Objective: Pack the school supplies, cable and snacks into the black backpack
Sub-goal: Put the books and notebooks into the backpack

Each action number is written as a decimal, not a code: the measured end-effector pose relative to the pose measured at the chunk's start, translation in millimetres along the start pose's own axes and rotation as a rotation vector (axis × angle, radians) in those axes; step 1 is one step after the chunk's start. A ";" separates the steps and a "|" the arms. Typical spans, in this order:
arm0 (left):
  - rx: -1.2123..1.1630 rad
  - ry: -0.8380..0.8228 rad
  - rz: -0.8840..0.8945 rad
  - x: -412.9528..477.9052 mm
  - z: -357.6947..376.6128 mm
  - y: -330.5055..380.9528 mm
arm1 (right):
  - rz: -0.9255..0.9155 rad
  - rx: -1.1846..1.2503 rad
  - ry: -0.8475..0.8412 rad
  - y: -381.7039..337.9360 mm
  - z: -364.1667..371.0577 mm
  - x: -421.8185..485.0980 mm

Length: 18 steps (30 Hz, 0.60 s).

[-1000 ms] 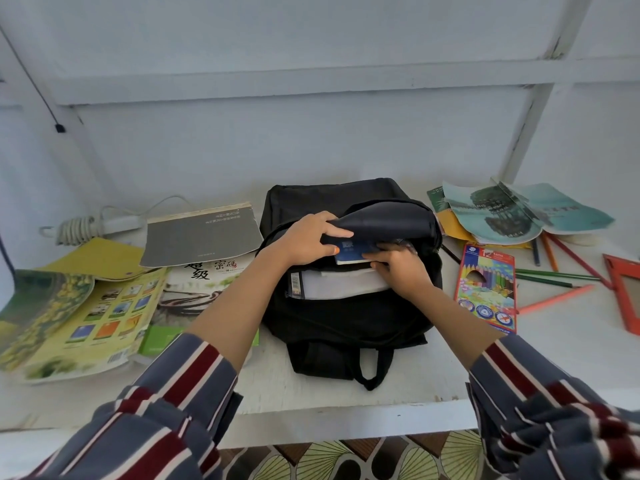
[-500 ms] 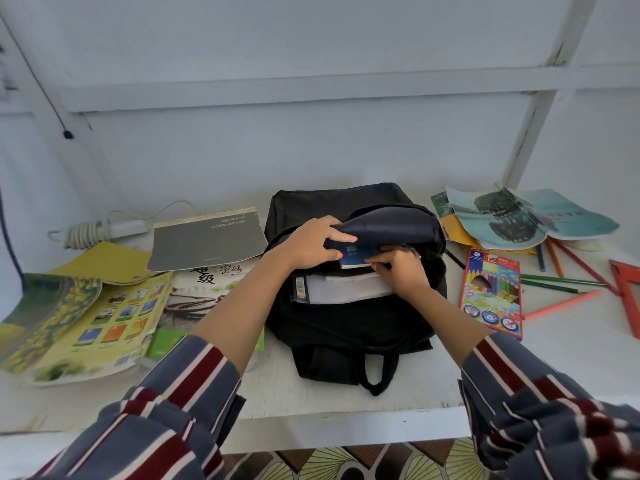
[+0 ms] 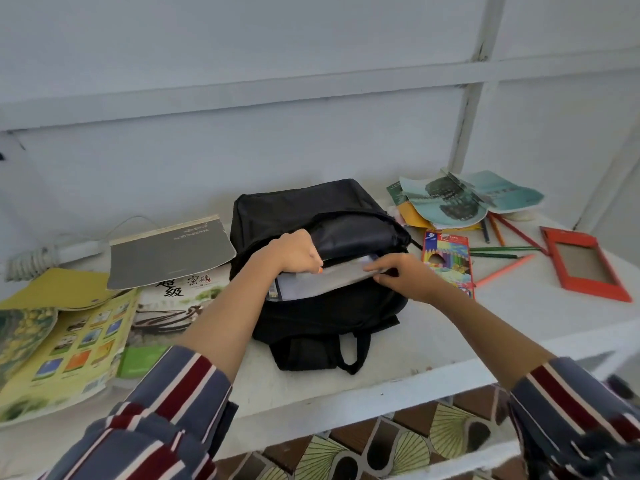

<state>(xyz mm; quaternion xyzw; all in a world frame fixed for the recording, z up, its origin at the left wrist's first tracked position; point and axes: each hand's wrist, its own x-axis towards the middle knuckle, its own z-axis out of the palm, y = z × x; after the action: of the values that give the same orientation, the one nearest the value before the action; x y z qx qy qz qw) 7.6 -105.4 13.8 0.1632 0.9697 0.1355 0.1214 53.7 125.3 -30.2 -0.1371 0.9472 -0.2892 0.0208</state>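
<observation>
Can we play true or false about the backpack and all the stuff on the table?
1. The black backpack is open. True.
2. The coloured pencil box is inside the backpack. False: it lies on the table, to the backpack's right.
3. The left hand grips the backpack's flap. True.
4. The grey book lies right of the backpack. False: it lies to its left.
5. The right hand holds a pencil. False: it pinches the white book in the backpack's opening.
6. Loose pencils lie on the table. True.
</observation>
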 end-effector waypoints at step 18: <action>-0.413 0.257 0.339 112.4 -8.0 155.5 | 0.496 0.562 0.610 120.4 -96.8 -28.2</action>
<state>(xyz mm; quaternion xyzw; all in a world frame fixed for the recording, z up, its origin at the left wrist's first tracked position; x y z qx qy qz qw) -53.6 73.6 46.8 0.2761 0.8880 0.3677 0.0038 39.5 281.1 -17.5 0.1948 0.7994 -0.5472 -0.1536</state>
